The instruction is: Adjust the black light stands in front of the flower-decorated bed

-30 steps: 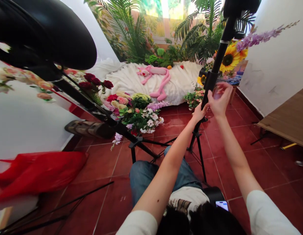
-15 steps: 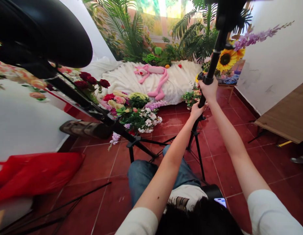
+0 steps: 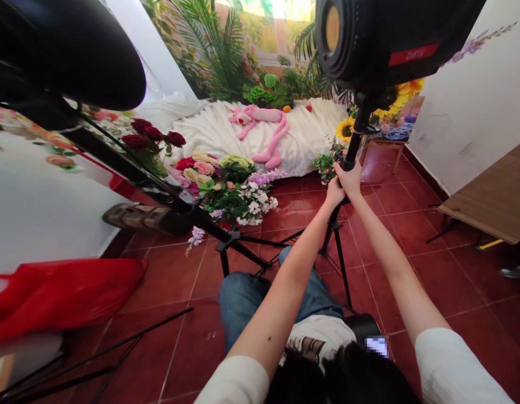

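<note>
Both hands are wrapped round the black light stand (image 3: pixel 359 130) right of centre. My left hand (image 3: pixel 336 193) grips it lower down, at a joint above the spread legs. Just above and touching it, my right hand (image 3: pixel 349 177) is closed round the pole below a collar. On top of the stand sits a black studio light (image 3: pixel 381 45) with a red label and a round yellow front. A second black stand (image 3: pixel 129 163) leans diagonally at the left, carrying a big dark lamp head (image 3: pixel 74 56).
A pink plush toy (image 3: pixel 270 116) lies on white cloth (image 3: pixel 314 126). Flowers (image 3: pixel 238 191) stand on the red tiled floor (image 3: pixel 188 348). At the left is a red bag (image 3: pixel 70 292); at the right, a brown board (image 3: pixel 491 193).
The light on the right stand has come down into view. My right hand has moved down with the pole, close against my left hand, which has shifted slightly lower.
</note>
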`<state>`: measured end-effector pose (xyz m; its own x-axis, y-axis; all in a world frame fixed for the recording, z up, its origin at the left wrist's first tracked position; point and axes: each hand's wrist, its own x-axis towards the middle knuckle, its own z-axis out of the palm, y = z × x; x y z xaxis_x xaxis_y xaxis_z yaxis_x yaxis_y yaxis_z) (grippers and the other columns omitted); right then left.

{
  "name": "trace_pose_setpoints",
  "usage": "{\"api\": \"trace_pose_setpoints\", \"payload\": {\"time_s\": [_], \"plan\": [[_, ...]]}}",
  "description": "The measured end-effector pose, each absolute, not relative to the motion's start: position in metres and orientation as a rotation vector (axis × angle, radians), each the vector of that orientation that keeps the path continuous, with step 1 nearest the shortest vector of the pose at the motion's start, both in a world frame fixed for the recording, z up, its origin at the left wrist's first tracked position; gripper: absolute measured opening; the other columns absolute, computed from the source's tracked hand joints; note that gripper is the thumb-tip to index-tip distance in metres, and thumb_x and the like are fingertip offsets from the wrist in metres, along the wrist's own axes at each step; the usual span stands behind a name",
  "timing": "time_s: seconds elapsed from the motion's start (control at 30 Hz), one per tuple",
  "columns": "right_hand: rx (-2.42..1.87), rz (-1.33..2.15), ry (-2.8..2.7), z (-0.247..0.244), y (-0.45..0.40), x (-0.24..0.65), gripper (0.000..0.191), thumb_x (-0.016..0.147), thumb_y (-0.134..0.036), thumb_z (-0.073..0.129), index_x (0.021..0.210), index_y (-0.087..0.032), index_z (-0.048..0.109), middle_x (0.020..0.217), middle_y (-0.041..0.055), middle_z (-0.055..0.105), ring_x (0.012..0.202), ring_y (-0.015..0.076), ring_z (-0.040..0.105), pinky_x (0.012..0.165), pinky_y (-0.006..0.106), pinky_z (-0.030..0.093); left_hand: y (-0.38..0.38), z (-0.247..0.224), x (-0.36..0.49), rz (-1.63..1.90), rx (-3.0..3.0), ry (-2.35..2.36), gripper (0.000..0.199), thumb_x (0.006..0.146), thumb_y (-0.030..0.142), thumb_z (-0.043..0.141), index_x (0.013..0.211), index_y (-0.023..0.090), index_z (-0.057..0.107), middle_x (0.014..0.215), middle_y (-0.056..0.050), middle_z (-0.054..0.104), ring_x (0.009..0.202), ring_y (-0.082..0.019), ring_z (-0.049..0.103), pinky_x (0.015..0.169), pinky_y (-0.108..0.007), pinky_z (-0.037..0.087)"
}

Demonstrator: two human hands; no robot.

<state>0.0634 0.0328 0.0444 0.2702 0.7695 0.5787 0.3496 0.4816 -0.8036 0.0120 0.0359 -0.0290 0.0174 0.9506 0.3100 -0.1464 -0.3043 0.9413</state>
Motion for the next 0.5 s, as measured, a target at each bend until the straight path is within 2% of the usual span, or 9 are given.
{"api": "trace_pose_setpoints", "payload": {"time_s": [0.17, 0.3, 0.4, 0.5], "plan": [[-1.106, 0.311, -1.397, 0.032, 0.034, 0.065, 0.045, 0.087, -0.049, 0.061, 0.124, -0.024, 0.056, 0.103, 0.0061, 0.070, 0.098, 0.0224, 0.069, 0.094, 0.045, 0.055, 0.038, -0.032, 0.013, 1.475, 1.318, 0.895, 0.029, 0.060, 0.009, 0.071, 0.088, 0.015, 0.067, 0.085, -0.006, 0.075, 0.084, -0.022, 0.069, 0.084, -0.038, 0.056], [-1.131, 0.304, -1.434, 0.034, 0.021, 0.065, 0.050, 0.091, -0.056, 0.055, 0.130, -0.025, 0.050, 0.115, 0.0097, 0.068, 0.111, 0.0251, 0.066, 0.101, 0.047, 0.051, 0.038, -0.031, 0.013, 1.480, 1.278, 0.854, 0.034, 0.060, 0.013, 0.077, 0.094, 0.014, 0.068, 0.092, -0.008, 0.076, 0.091, -0.023, 0.069, 0.090, -0.039, 0.055], [-1.162, 0.326, -1.472, 0.033, 0.000, 0.068, 0.054, 0.090, -0.055, 0.058, 0.133, -0.024, 0.047, 0.119, 0.0120, 0.067, 0.115, 0.0267, 0.064, 0.103, 0.048, 0.050, 0.038, -0.032, 0.013, 1.436, 1.262, 0.840, 0.032, 0.063, 0.021, 0.079, 0.092, 0.013, 0.068, 0.089, -0.007, 0.074, 0.085, -0.021, 0.068, 0.087, -0.037, 0.055], [-1.156, 0.311, -1.500, 0.030, -0.029, 0.077, 0.051, 0.090, -0.047, 0.059, 0.133, -0.023, 0.047, 0.123, 0.0126, 0.065, 0.116, 0.0260, 0.063, 0.102, 0.047, 0.049, 0.036, -0.030, 0.012, 1.420, 1.320, 0.830, 0.031, 0.067, 0.032, 0.079, 0.088, 0.013, 0.066, 0.077, -0.004, 0.069, 0.072, -0.016, 0.065, 0.077, -0.033, 0.055]]}}
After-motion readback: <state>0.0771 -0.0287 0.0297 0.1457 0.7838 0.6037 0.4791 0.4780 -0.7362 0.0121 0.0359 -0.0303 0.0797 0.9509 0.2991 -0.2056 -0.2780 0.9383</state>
